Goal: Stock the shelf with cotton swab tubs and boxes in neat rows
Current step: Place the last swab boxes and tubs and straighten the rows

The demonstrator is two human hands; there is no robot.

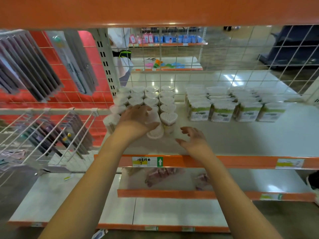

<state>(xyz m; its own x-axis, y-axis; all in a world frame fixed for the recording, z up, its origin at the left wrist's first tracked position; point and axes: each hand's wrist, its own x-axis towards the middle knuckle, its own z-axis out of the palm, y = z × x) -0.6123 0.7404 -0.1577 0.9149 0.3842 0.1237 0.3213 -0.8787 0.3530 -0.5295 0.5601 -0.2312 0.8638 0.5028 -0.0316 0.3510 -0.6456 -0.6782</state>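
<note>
Gripping a swab tub [152, 118] w/ L hand [136, 118], R hand [193, 137] fingers apart over white shelf [241, 142], orange-edged.

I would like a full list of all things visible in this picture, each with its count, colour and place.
Heart-shaped clear tubs of white cotton swabs: about twenty, in rows at the shelf's left end.
Tipped heart-shaped tub: one, white, lying on its side at the front of those rows.
Clear rectangular swab boxes with green labels: four rows, exact count unclear, on the right of the same shelf.
White metal shelf with orange front edge: one, holds all the swabs.
Yellow and white price label: one, on the orange edge.
Hanging dark packaged items: many, left rack.
Left hand: on the tubs, holding one.
Right hand: open, above the shelf.
</note>
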